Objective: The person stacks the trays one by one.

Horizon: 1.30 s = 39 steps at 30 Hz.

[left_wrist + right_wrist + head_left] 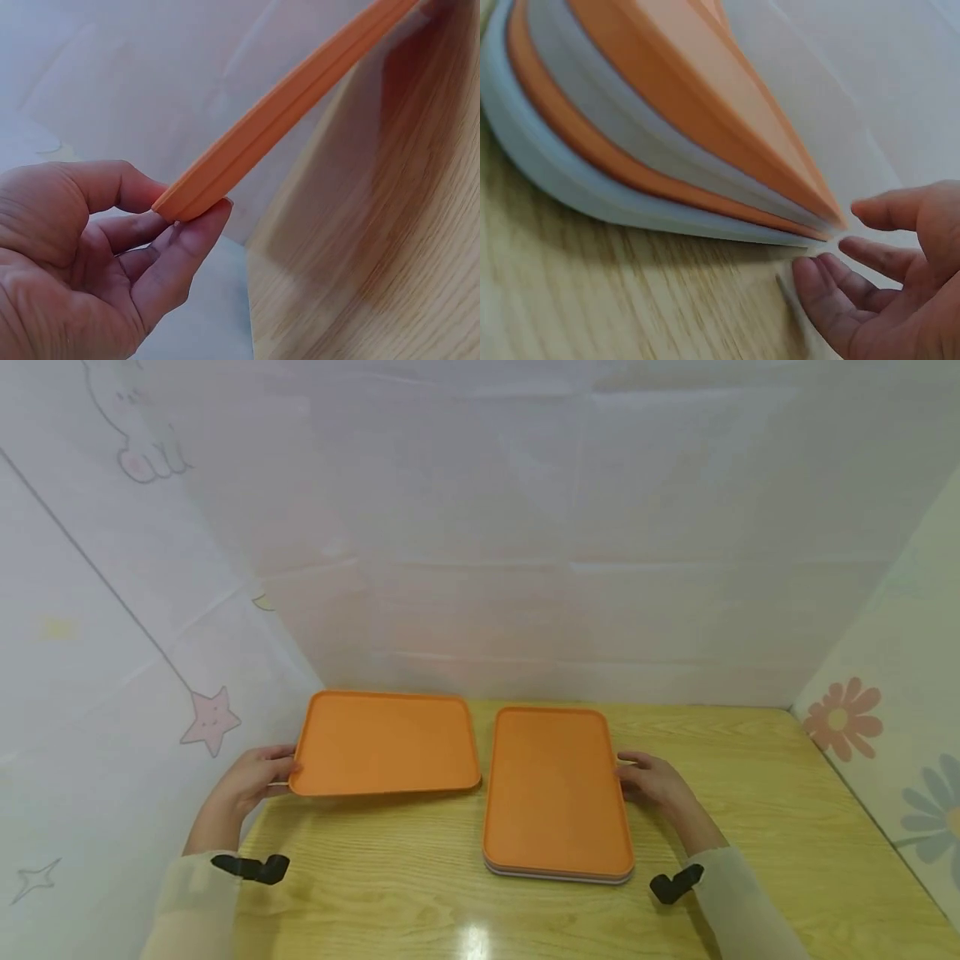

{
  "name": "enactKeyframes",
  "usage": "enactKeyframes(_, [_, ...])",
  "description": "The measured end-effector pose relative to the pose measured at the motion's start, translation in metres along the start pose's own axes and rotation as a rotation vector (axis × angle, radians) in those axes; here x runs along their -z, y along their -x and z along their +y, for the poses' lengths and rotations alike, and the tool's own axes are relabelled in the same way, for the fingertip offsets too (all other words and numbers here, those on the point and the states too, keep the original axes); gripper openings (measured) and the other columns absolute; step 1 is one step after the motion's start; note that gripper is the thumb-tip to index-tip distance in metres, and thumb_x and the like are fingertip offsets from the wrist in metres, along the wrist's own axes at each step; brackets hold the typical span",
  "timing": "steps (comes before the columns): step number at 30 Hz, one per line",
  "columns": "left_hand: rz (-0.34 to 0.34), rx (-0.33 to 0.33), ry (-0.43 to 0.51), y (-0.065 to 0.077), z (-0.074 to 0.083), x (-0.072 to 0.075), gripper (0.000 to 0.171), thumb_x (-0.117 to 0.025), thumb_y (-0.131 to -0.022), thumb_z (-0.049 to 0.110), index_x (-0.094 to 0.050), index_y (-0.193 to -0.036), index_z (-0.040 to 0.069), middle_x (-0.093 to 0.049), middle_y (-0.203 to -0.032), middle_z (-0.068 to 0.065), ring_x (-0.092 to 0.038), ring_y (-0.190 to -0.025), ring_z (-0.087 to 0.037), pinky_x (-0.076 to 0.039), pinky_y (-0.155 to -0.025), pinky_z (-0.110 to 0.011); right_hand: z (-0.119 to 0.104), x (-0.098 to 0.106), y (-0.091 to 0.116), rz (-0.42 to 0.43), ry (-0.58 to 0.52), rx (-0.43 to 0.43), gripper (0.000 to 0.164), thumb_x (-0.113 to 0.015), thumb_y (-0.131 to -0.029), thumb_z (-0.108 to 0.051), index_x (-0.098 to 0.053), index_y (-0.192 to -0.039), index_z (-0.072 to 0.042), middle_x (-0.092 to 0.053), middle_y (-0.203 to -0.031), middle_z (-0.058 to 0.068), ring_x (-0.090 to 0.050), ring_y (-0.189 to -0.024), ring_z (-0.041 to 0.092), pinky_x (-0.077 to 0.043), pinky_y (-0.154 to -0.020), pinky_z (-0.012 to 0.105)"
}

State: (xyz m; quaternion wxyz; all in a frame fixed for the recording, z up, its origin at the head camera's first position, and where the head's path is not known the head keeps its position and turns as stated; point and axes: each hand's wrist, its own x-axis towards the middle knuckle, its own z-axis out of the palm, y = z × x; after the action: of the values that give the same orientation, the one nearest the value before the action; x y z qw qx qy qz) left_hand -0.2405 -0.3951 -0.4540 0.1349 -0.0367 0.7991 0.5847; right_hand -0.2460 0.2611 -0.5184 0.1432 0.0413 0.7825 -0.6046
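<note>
My left hand (258,777) pinches the left short edge of an orange tray (386,743), thumb on one face and fingers on the other. In the left wrist view that tray (270,124) slants, its held end raised off the wooden table. To its right lies a stack of trays (558,793), an orange one on top. The right wrist view shows orange and pale grey layers alternating in the stack (667,161). Beside the stack's right edge is my right hand (652,781), its fingers loosely bent and holding nothing. A small gap shows between fingertips and stack.
Under everything is a wood-grain table (375,877). White printed sheeting (525,527) hangs behind it and along both sides, with a pink star (212,720) on the left and flowers (843,718) on the right. The left hand is close to the left sheet.
</note>
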Motion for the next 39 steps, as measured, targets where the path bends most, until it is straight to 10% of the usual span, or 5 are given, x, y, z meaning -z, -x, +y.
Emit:
enactKeyframes(10, [0.02, -0.026, 0.144, 0.012, 0.005, -0.018, 0.071, -0.058, -0.102, 0.007, -0.014, -0.154, -0.017, -0.067, -0.098, 0.012, -0.07, -0.087, -0.007, -0.06, -0.077, -0.028, -0.024, -0.009, 0.035, 0.094, 0.012, 0.099, 0.049, -0.053, -0.105, -0.015, -0.043, -0.147, 0.008, -0.06, -0.124, 0.025, -0.066, -0.098, 0.024, -0.059, -0.085, 0.038])
enactKeyframes(25, [-0.049, -0.098, 0.236, 0.008, 0.021, -0.08, 0.067, -0.057, -0.102, 0.005, -0.02, -0.155, -0.013, -0.068, -0.105, 0.007, -0.07, -0.09, -0.009, -0.06, -0.075, -0.027, -0.039, -0.086, 0.059, 0.021, -0.388, 0.124, 0.055, -0.06, -0.103, -0.016, -0.04, -0.148, 0.006, -0.05, -0.145, 0.029, -0.069, -0.109, 0.022, -0.056, -0.096, 0.038])
enactKeyframes(39, [-0.088, -0.113, 0.328, 0.008, 0.041, -0.149, 0.062, -0.059, -0.101, 0.003, -0.029, -0.154, -0.007, -0.062, -0.119, -0.008, -0.069, -0.096, -0.014, -0.06, -0.078, -0.029, -0.039, -0.132, 0.069, 0.005, -0.668, 0.065, 0.034, -0.06, -0.1, -0.005, -0.048, -0.13, 0.009, -0.067, -0.116, 0.015, -0.068, -0.104, 0.024, -0.056, -0.095, 0.045])
